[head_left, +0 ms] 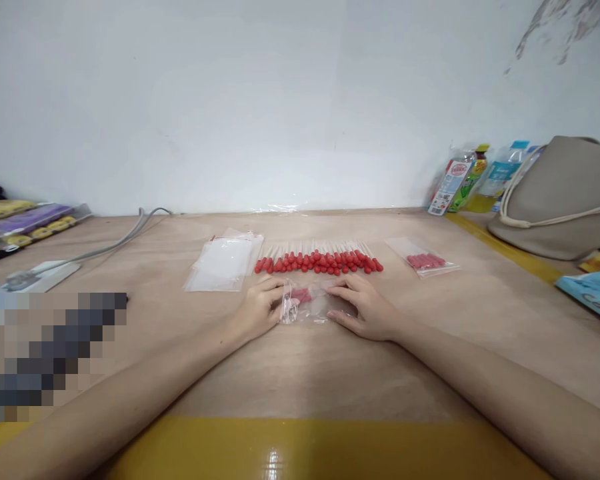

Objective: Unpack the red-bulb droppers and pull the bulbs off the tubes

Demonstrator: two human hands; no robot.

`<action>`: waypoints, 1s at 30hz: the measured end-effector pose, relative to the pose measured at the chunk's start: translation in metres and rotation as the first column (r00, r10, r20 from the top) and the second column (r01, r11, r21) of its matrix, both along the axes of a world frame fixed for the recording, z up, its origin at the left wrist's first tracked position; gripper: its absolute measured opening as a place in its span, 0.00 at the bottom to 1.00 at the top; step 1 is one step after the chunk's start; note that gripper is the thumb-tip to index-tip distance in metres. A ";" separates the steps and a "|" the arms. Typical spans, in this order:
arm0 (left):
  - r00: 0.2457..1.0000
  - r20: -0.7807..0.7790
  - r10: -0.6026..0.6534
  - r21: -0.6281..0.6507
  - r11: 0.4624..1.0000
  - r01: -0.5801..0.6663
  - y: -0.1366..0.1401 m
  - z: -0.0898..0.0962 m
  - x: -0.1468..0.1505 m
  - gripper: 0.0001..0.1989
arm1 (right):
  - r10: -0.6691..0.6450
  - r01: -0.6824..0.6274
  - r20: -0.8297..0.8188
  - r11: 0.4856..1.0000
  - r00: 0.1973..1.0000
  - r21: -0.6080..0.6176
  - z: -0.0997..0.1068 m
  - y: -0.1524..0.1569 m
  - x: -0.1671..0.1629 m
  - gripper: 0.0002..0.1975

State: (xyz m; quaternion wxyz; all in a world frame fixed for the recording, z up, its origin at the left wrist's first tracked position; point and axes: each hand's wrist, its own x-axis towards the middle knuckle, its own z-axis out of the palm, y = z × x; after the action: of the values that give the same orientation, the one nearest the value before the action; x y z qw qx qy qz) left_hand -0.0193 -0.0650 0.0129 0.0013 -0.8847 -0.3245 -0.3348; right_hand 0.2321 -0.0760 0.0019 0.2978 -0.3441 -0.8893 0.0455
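Clear bag [319,308], red tips inside toward its left end, lies between my hands on the surface [300,373]. My left grip [279,303] grasps its left end; my right grip [333,301] holds the right. Red-tipped sticks [320,261] lie just beyond, in a row.

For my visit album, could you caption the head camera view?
Left hand and right hand at either end of a clear bag with something red inside, near a row of red-tipped sticks.
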 end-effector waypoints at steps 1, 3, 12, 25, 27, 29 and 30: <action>1.000 -0.017 0.006 -0.027 1.000 -0.007 0.000 0.000 0.003 0.11 | 0.009 -0.009 -0.003 1.000 1.000 -0.002 0.000 0.000 0.000 0.19; 0.998 -0.054 0.011 -0.078 0.997 -0.015 0.001 0.002 0.006 0.12 | 0.018 -0.018 -0.011 1.000 1.000 -0.002 0.001 -0.001 0.001 0.19; 0.955 -0.292 0.060 -0.069 0.994 -0.084 -0.003 0.009 0.006 0.10 | -0.008 0.008 -0.017 1.000 1.000 0.006 -0.002 -0.001 0.000 0.20; 0.938 -0.347 -0.024 -0.318 0.944 -0.094 -0.011 0.023 -0.008 0.04 | -0.027 0.028 0.061 1.000 0.998 -0.006 0.001 -0.002 0.000 0.20; 0.945 -0.326 -0.019 -0.292 0.953 -0.081 -0.009 0.021 -0.010 0.04 | -0.041 0.042 0.069 0.999 0.997 -0.006 0.003 -0.004 -0.001 0.19; 0.959 -0.284 -0.011 -0.247 0.967 -0.062 -0.006 0.018 -0.012 0.05 | -0.051 0.052 0.065 0.999 0.997 -0.006 0.003 -0.004 -0.001 0.19; 0.967 -0.254 -0.004 -0.220 0.974 -0.054 -0.005 0.017 -0.013 0.06 | -0.057 0.058 0.063 0.998 0.996 -0.006 0.003 -0.004 0.000 0.20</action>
State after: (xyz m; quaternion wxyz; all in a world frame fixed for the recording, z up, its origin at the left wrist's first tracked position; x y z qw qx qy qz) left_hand -0.0326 -0.0697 0.0296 -0.0535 -0.9103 -0.3689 -0.1801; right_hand 0.2316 -0.0805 0.0049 0.2694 -0.3719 -0.8878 0.0295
